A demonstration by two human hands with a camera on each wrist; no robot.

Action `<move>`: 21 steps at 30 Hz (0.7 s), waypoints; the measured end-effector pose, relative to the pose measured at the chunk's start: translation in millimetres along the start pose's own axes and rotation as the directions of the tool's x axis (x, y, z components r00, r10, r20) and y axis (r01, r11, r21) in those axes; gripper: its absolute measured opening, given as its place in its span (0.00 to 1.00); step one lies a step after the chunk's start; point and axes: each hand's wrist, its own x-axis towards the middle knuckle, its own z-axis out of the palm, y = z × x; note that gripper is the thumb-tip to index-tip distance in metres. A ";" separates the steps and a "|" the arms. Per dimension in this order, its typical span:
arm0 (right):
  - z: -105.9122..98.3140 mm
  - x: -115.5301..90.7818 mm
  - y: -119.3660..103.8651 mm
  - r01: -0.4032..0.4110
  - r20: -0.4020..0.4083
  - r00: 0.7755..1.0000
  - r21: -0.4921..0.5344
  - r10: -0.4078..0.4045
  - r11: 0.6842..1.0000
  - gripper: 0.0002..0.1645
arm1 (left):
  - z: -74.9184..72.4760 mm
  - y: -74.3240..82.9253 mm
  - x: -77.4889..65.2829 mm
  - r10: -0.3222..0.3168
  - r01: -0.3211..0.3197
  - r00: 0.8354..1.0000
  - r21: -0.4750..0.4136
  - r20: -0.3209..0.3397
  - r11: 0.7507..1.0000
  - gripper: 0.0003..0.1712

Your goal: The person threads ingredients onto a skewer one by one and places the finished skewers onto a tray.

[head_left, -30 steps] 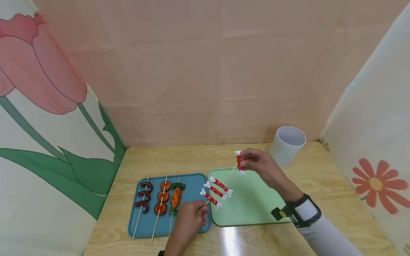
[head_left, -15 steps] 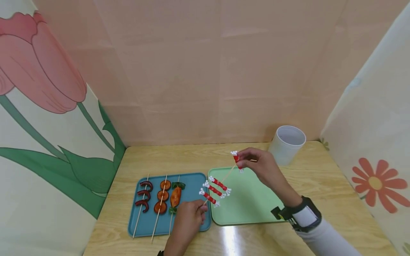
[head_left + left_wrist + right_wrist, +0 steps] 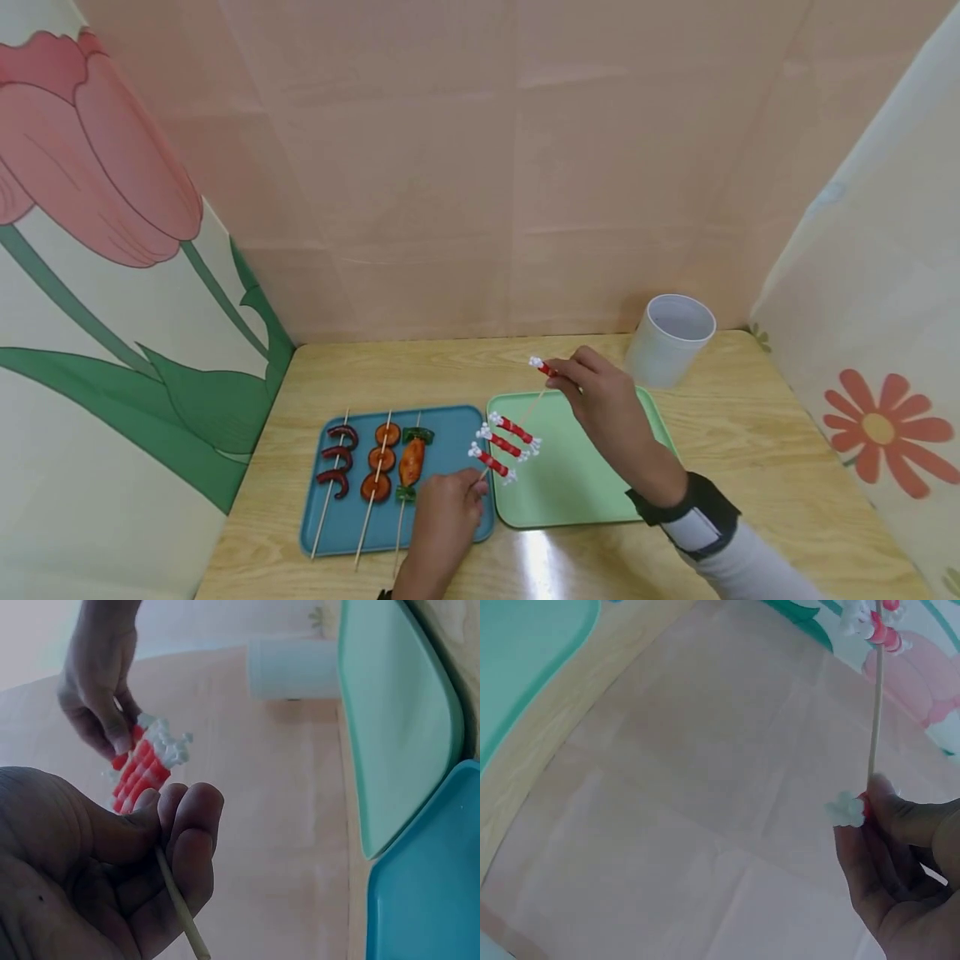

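My left hand [image 3: 446, 517] pinches the lower end of a thin wooden skewer [image 3: 178, 907] between thumb and fingers. Three red pieces with white knobbly ends [image 3: 506, 445] are threaded along it, above the seam between the two trays. At the skewer's upper tip, my right hand [image 3: 606, 408] pinches another such red-and-white piece [image 3: 542, 367], which meets the stick. In the right wrist view, thumb and fingers cover most of this piece [image 3: 845, 809]; only a white end and a bit of red show. The left wrist view shows the threaded pieces [image 3: 146, 766] bunched beyond my left fingers.
A blue tray [image 3: 468, 425] on the left carries three loaded skewers: dark curled pieces [image 3: 337, 458], round brown slices [image 3: 381, 458], and an orange piece with green ones [image 3: 411, 462]. Beneath my hands lies a green tray [image 3: 592, 487]. A white cup [image 3: 663, 354] stands at the back right.
The right hand has shifted left and turned, tilting its red-and-white piece from near upright to slanting across the skewer's tip. The left hand stays almost still.
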 end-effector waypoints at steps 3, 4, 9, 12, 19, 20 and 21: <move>0.6 1.0 -1.4 -0.010 0.006 1.000 -0.011 0.010 1.000 0.17 | -0.4 1.8 -0.4 -0.009 0.009 1.000 0.002 0.002 1.000 0.07; 0.5 1.6 -1.8 -0.020 0.008 1.000 -0.006 0.020 1.000 0.17 | -0.9 2.4 -0.5 -0.016 0.016 1.000 -0.008 0.009 1.000 0.07; 2.5 1.5 -6.1 -0.062 0.047 0.997 0.011 0.061 0.998 0.14 | -3.8 5.2 0.0 -0.043 0.044 0.999 -0.050 0.033 0.998 0.06; 4.8 -0.7 -10.8 -0.071 0.043 0.996 -0.015 0.072 0.997 0.12 | -4.5 6.4 0.7 -0.045 0.047 0.998 -0.054 0.032 0.997 0.06; 8.9 -4.8 -17.0 -0.002 0.004 1.000 -0.031 0.002 1.000 0.13 | -6.1 7.5 1.0 -0.070 0.072 0.997 -0.054 0.037 0.996 0.07; 9.3 -5.3 -17.4 0.013 0.001 1.000 -0.031 -0.013 0.999 0.14 | -6.4 7.5 0.9 -0.073 0.075 0.997 -0.056 0.039 0.996 0.07; 9.9 -5.8 -17.7 0.023 -0.004 1.000 -0.032 -0.023 0.999 0.14 | -6.4 7.6 0.9 -0.072 0.074 0.997 -0.055 0.037 0.996 0.07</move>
